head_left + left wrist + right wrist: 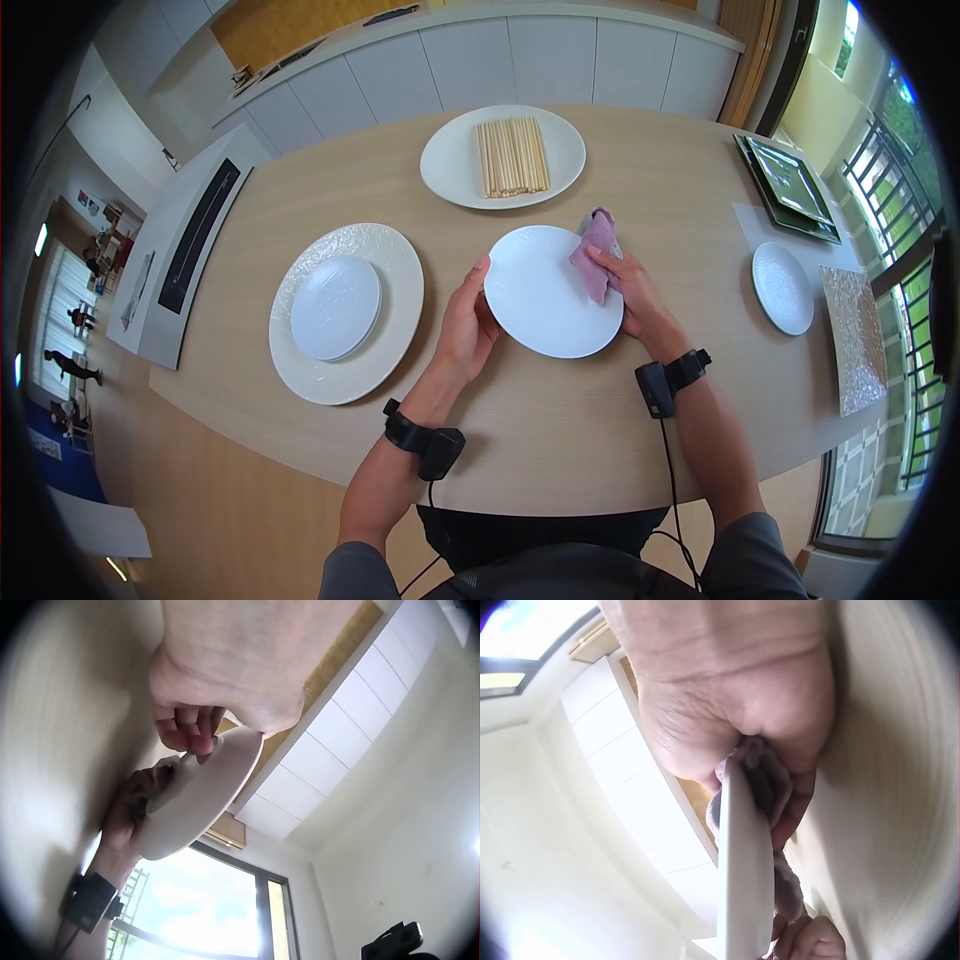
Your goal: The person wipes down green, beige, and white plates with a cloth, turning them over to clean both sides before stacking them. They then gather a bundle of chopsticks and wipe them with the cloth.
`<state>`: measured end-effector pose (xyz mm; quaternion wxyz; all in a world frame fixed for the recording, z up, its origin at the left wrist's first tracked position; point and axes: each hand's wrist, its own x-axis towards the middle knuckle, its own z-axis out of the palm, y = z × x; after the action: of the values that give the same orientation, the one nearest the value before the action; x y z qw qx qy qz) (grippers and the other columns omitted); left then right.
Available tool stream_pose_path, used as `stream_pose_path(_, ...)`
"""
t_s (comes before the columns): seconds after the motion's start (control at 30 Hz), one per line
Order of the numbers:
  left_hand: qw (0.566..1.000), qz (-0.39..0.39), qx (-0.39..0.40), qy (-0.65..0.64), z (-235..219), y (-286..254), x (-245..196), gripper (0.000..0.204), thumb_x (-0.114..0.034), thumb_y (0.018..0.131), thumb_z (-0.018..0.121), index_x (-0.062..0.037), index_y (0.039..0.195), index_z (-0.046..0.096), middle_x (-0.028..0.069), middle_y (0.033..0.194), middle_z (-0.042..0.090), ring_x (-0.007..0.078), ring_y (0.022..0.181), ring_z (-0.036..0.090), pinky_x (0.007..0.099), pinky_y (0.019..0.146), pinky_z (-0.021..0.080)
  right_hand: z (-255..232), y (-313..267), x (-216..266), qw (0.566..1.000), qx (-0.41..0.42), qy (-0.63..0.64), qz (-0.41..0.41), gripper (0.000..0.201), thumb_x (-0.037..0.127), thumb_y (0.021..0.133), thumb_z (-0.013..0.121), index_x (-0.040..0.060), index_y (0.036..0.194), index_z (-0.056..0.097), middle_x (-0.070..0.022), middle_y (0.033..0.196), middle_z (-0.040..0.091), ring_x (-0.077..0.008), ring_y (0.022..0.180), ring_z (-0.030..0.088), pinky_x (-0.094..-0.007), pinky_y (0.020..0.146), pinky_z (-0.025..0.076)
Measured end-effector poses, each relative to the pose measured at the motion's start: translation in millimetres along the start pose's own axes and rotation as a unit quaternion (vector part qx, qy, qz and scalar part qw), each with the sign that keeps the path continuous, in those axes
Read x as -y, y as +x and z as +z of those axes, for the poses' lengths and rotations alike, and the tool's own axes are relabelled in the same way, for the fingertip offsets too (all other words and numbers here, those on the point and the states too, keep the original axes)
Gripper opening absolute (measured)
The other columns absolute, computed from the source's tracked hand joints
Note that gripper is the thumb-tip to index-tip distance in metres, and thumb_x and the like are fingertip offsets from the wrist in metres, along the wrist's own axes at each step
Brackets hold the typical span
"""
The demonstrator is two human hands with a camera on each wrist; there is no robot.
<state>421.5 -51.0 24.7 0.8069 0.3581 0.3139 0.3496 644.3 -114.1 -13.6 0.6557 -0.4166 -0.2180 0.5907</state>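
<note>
A round white plate (pixel 540 305) is held up over the table between both hands. My left hand (pixel 466 328) grips its left rim, thumb on the upper face and fingers curled beneath, as the left wrist view shows. At the right rim my right hand (pixel 637 295) pinches the plate through a purple cloth (pixel 598 256). In the right wrist view the cloth (pixel 763 780) folds around the rim and lies against both faces of the plate (pixel 744 870). Part of the cloth hangs below the underside there.
Left on the table (pixel 230 330), smaller white plates (pixel 335 305) sit on a large cream plate (pixel 392 345). An oval plate (pixel 450 165) bearing a bundle of pale sticks (pixel 512 157) stands behind. Green square plates (pixel 795 185), a small oval dish (pixel 783 288) and a textured rectangular plate (pixel 853 340) line the right.
</note>
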Motion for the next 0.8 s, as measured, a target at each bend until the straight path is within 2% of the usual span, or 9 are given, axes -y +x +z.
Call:
stream_pose_path(0.07, 0.996, 0.066, 0.019, 0.056, -11.1, 6.7, 4.3, 0.043, -0.041, 0.108, 0.041, -0.0092, 0.133, 0.054, 0.0043, 0.108, 0.066, 0.0115, 0.091, 0.065, 0.029, 0.077, 0.055, 0.6, 0.5, -0.2, 1.0, -0.006, 0.006, -0.004, 0.03, 0.021, 0.099, 0.061, -0.0006, 0.119, 0.056, -0.0092, 0.107, 0.067, -0.0181, 0.091, 0.068, -0.0346, 0.079, 0.059)
stream_pose_path(0.2, 0.986, 0.12, 0.025, 0.111, -13.5, 1.6, -1.1, 0.036, -0.024, 0.109, 0.043, -0.0085, 0.14, 0.05, 0.0085, 0.123, 0.06, 0.0152, 0.099, 0.065, 0.0313, 0.086, 0.055, -0.6, 0.7, 1.5, 0.999, -0.004, 0.035, -0.001, 0.031, 0.023, 0.099, 0.061, -0.0012, 0.119, 0.056, -0.0099, 0.105, 0.068, -0.0183, 0.089, 0.069, -0.0341, 0.078, 0.06)
stream_pose_path(0.27, 0.953, 0.217, 0.036, 0.21, -4.6, -5.0, -6.1, 0.045, -0.002, 0.101, 0.052, -0.0095, 0.145, 0.045, 0.0104, 0.136, 0.052, 0.0209, 0.113, 0.062, 0.0347, 0.094, 0.055, 0.7, -2.2, 4.6, 1.0, -0.001, 0.012, 0.003, 0.032, 0.024, 0.099, 0.061, -0.0017, 0.118, 0.057, -0.0102, 0.104, 0.068, -0.0181, 0.087, 0.069, -0.0337, 0.076, 0.06)
stream_pose_path(0.3, 0.953, 0.217, 0.037, 0.21, -5.7, -3.3, -4.8, 0.045, -0.002, 0.101, 0.052, -0.0095, 0.145, 0.045, 0.0104, 0.136, 0.052, 0.0209, 0.113, 0.062, 0.0347, 0.094, 0.055, 1.0, -3.2, 5.7, 1.0, 0.003, -0.011, 0.008, 0.033, 0.025, 0.099, 0.061, -0.0023, 0.117, 0.058, -0.0105, 0.102, 0.068, -0.018, 0.085, 0.07, -0.0333, 0.074, 0.06)
stream_pose_path(0.37, 0.911, 0.287, 0.082, 0.284, -9.0, 0.4, -1.7, 0.063, 0.014, 0.088, 0.06, -0.0126, 0.143, 0.049, 0.0101, 0.142, 0.047, 0.0249, 0.126, 0.055, 0.0371, 0.101, 0.053, -1.0, -2.4, 4.7, 1.0, 0.008, -0.028, 0.011, 0.034, 0.026, 0.098, 0.062, -0.0027, 0.116, 0.059, -0.0106, 0.101, 0.069, -0.0177, 0.083, 0.07, -0.0328, 0.073, 0.06)
stream_pose_path(0.5, 0.865, 0.331, 0.111, 0.361, -8.2, -2.8, -1.0, 0.057, 0.017, 0.079, 0.066, -0.0146, 0.126, 0.063, 0.0108, 0.144, 0.047, 0.0294, 0.137, 0.045, 0.0397, 0.107, 0.048, -8.9, 2.2, 2.9, 0.998, 0.019, -0.058, 0.025, 0.034, 0.027, 0.097, 0.063, -0.0023, 0.114, 0.061, -0.0097, 0.099, 0.069, -0.0163, 0.081, 0.069, -0.031, 0.069, 0.059)
stream_pose_path(0.57, 0.827, 0.355, 0.117, 0.42, -12.8, -0.1, -1.4, 0.041, 0.016, 0.073, 0.073, -0.0121, 0.103, 0.068, 0.0106, 0.148, 0.046, 0.032, 0.14, 0.043, 0.0426, 0.112, 0.043, -9.0, 3.0, 1.6, 0.998, 0.014, -0.052, 0.022, 0.034, 0.028, 0.097, 0.063, -0.0017, 0.113, 0.061, -0.0092, 0.099, 0.069, -0.016, 0.08, 0.069, -0.0305, 0.069, 0.058)
stream_pose_path(0.67, 0.814, 0.364, 0.12, 0.436, -10.6, -2.7, -2.5, 0.033, 0.013, 0.069, 0.077, -0.0098, 0.09, 0.065, 0.0078, 0.146, 0.051, 0.0332, 0.141, 0.041, 0.0441, 0.113, 0.041, -3.7, 0.9, 2.3, 0.999, 0.0, -0.043, 0.018, 0.034, 0.029, 0.097, 0.063, -0.0006, 0.113, 0.062, -0.0082, 0.098, 0.069, -0.0153, 0.079, 0.069, -0.0297, 0.068, 0.058)
stream_pose_path(0.8, 0.769, 0.403, 0.129, 0.479, -13.0, -2.9, -3.0, 0.034, 0.009, 0.068, 0.081, -0.0113, 0.09, 0.065, 0.0031, 0.139, 0.059, 0.033, 0.142, 0.042, 0.0444, 0.113, 0.039, -8.9, 5.2, 0.7, 0.999, -0.009, -0.037, 0.012, 0.034, 0.031, 0.098, 0.062, 0.0004, 0.112, 0.064, -0.0071, 0.096, 0.07, -0.0143, 0.079, 0.069, -0.029, 0.069, 0.057)
